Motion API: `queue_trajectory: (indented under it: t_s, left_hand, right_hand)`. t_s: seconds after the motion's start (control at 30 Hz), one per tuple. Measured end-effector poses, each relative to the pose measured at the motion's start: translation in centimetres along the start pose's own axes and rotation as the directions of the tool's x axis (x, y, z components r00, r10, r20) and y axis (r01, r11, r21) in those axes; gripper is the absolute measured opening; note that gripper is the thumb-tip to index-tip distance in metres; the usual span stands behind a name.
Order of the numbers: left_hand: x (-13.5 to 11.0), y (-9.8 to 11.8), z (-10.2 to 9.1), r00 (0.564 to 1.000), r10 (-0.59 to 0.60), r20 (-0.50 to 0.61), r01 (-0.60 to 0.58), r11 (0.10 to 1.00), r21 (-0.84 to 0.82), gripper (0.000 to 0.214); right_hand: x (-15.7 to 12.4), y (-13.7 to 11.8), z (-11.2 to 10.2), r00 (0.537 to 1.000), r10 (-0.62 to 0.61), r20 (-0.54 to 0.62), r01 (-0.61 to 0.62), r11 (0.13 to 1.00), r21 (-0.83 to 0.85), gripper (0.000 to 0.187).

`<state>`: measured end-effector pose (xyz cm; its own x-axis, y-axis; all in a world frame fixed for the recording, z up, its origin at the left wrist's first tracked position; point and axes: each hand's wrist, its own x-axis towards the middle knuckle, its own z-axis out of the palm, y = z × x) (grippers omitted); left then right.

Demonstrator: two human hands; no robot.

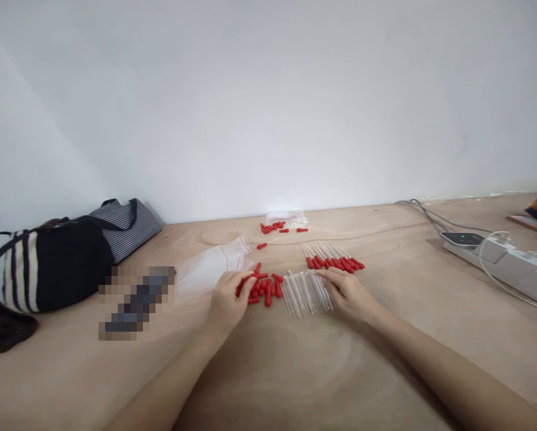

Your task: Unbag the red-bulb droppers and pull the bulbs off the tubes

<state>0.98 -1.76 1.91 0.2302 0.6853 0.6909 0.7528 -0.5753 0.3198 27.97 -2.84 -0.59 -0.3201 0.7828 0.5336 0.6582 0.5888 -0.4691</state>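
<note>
My left hand point(233, 296) is at the left edge of a loose pile of red rubber dropper bulbs point(268, 292), its thumb and fingers closed around a red bulb that they partly hide. At the right end of a row of clear glass dropper tubes point(305, 293) is my right hand point(343, 290). Its fingers are bent together over the end tube, and their tips cover its upper part. Behind that hand, assembled droppers point(335, 261) lie side by side, red bulbs toward me and thin glass tips pointing away.
A clear plastic bag point(208, 269) lies left of the pile. More red bulbs point(272, 227) and another bag point(286, 218) are near the wall. On the left stand a black bag point(70, 269) and a striped bag point(131, 230); at right, a power strip point(506, 269) with cables.
</note>
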Motion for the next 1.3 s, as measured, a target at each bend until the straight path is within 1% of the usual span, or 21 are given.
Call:
queue_trajectory:
  t_s: [0.07, 0.13, 0.23, 0.3, 0.4, 0.47, 0.57, 0.63, 0.67, 0.73, 0.77, 0.8, 0.87, 0.97, 1.07, 1.17, 1.23, 1.3]
  left_hand:
    - [0.7, -1.5, -0.7, 0.985, -0.160, 0.056, 0.160, 0.987, 0.011, 0.022]
    - [1.0, -2.9, -1.1, 0.955, -0.271, 0.118, 0.267, 0.962, 0.055, 0.024]
    - [0.9, -4.2, -1.5, 0.889, -0.399, 0.222, 0.379, 0.916, 0.130, 0.027]
    - [0.9, -4.5, -1.5, 0.854, -0.455, 0.251, 0.427, 0.890, 0.160, 0.030]
    - [1.0, -4.7, -1.8, 0.833, -0.498, 0.240, 0.463, 0.866, 0.190, 0.036]
    - [1.1, -4.9, -2.0, 0.826, -0.508, 0.243, 0.463, 0.859, 0.218, 0.038]
    - [1.4, -5.1, -2.3, 0.838, -0.490, 0.241, 0.424, 0.861, 0.280, 0.037]
    - [1.9, -5.3, -2.0, 0.862, -0.453, 0.228, 0.374, 0.872, 0.317, 0.035]
    - [2.3, -5.5, -1.7, 0.879, -0.416, 0.233, 0.328, 0.882, 0.337, 0.034]
    - [3.7, -5.9, -0.5, 0.904, -0.319, 0.285, 0.201, 0.905, 0.374, 0.030]
    - [4.6, -6.1, 0.3, 0.905, -0.269, 0.330, 0.128, 0.911, 0.392, 0.029]
    - [5.6, -6.4, 1.3, 0.899, -0.241, 0.365, 0.084, 0.914, 0.396, 0.028]
    - [7.7, -7.2, 3.4, 0.891, -0.220, 0.397, 0.048, 0.915, 0.400, 0.028]
    - [10.7, -8.4, 6.5, 0.876, -0.229, 0.424, 0.027, 0.902, 0.431, 0.033]
    - [12.7, -9.3, 8.9, 0.860, -0.248, 0.447, 0.019, 0.889, 0.458, 0.029]
    - [13.6, -9.6, 10.3, 0.848, -0.283, 0.449, 0.035, 0.873, 0.486, 0.029]
    - [13.6, -9.5, 10.7, 0.848, -0.307, 0.432, 0.056, 0.862, 0.504, 0.028]
    - [13.3, -9.3, 10.8, 0.853, -0.318, 0.414, 0.071, 0.857, 0.511, 0.028]
  right_hand:
    - [0.1, 0.4, 0.6, 0.998, 0.049, -0.040, -0.049, 0.999, 0.001, 0.034]
    - [0.0, 0.8, 1.2, 0.992, 0.104, -0.076, -0.109, 0.992, -0.064, 0.035]
    - [-0.3, 1.5, 1.9, 0.983, 0.168, -0.077, -0.180, 0.965, -0.189, 0.032]
    - [-0.5, 1.7, 2.2, 0.981, 0.188, -0.048, -0.194, 0.947, -0.256, 0.030]
    - [-0.6, 1.5, 2.4, 0.976, 0.215, -0.016, -0.208, 0.922, -0.327, 0.027]
    - [-0.6, 1.2, 2.5, 0.973, 0.230, 0.000, -0.216, 0.913, -0.347, 0.024]
    - [-0.4, 0.7, 2.4, 0.969, 0.245, 0.019, -0.224, 0.912, -0.345, 0.019]
    - [-0.2, 0.4, 2.2, 0.966, 0.256, 0.030, -0.231, 0.913, -0.336, 0.018]
    - [-0.1, 0.2, 2.1, 0.965, 0.261, 0.034, -0.235, 0.913, -0.333, 0.018]
    - [0.0, 0.0, 1.8, 0.962, 0.269, 0.035, -0.243, 0.913, -0.328, 0.018]
    - [0.0, -0.2, 1.6, 0.961, 0.274, 0.034, -0.248, 0.911, -0.329, 0.019]
    - [0.1, -0.3, 1.5, 0.959, 0.281, 0.027, -0.256, 0.907, -0.335, 0.020]
    - [0.0, -0.6, 1.2, 0.955, 0.296, 0.000, -0.277, 0.892, -0.357, 0.023]
    - [-0.1, -0.8, 1.0, 0.955, 0.288, -0.066, -0.290, 0.872, -0.395, 0.025]
    - [-0.4, -0.6, 1.0, 0.966, 0.225, -0.126, -0.257, 0.874, -0.412, 0.026]
    - [-0.6, -0.3, 1.2, 0.972, 0.145, -0.184, -0.210, 0.886, -0.413, 0.025]
    - [-0.6, -0.2, 1.2, 0.971, 0.114, -0.211, -0.195, 0.890, -0.413, 0.024]
    - [-0.6, -0.3, 1.3, 0.970, 0.110, -0.218, -0.194, 0.891, -0.412, 0.024]
